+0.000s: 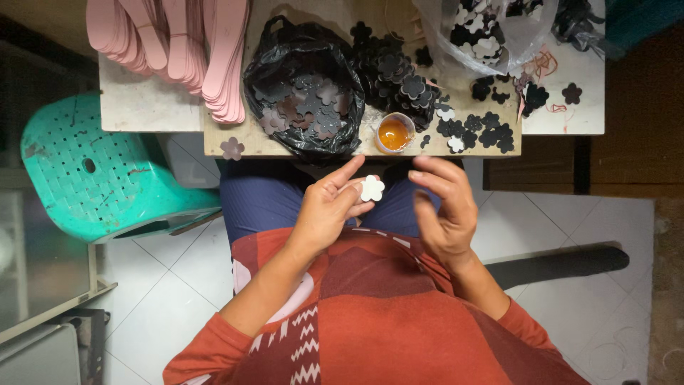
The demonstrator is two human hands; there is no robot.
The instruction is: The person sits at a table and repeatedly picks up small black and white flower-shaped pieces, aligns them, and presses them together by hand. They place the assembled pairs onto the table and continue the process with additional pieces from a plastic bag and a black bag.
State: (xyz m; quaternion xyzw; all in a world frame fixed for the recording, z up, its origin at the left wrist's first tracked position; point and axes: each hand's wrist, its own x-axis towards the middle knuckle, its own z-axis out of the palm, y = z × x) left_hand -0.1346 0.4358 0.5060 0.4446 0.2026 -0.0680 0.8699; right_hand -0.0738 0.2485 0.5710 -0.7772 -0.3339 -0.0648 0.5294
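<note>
one white flower cutout (372,188) pinched in left hand (329,207) fingertips over the lap, right hand (443,207) just beside it, fingers loosely spread, holding nothing, on the bench (285,142): one orange glue cup (395,132), one black bag (305,85) of dark cutouts, one pink strip stack (178,43)

Matt foam flower (372,188), glossy plastic bag (303,85), wood board (285,146).

White flower-shaped foam cutout (371,188) held above the lap.
Flat, five-petalled, pale face up, pinched at its left edge, near the table's front.
</note>
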